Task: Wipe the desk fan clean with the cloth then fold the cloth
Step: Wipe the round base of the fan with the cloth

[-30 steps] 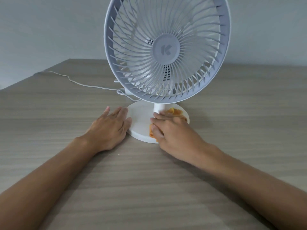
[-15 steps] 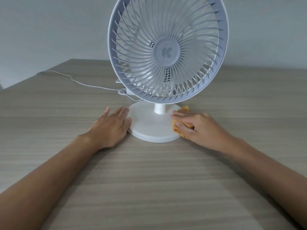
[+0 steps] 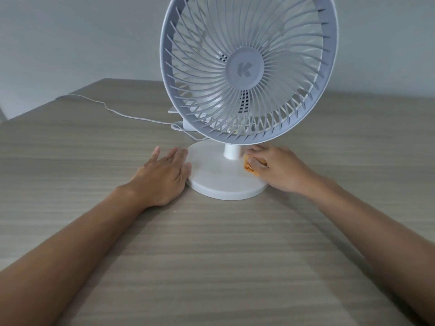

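Right hand [image 3: 280, 169] has its fingers [image 3: 255, 164] curled around the bunched orange cloth [image 3: 247, 166], pressed on the fan base [image 3: 223, 180] at centre frame; the stem [image 3: 231, 151] sits just left of them. Left hand [image 3: 162, 177] lies flat, empty, braced on the base's left rim on the bench [image 3: 211, 255].

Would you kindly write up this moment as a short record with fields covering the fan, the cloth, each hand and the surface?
fan: white desk fan, upright on its round base, grille facing the camera
cloth: orange cloth, bunched, mostly hidden under the right hand, on the base beside the stem
left hand: left hand flat on the table, fingers against the base's left edge
right hand: right hand pressing the cloth onto the base
surface: wood-grain table
cable: white cable trailing left behind the fan
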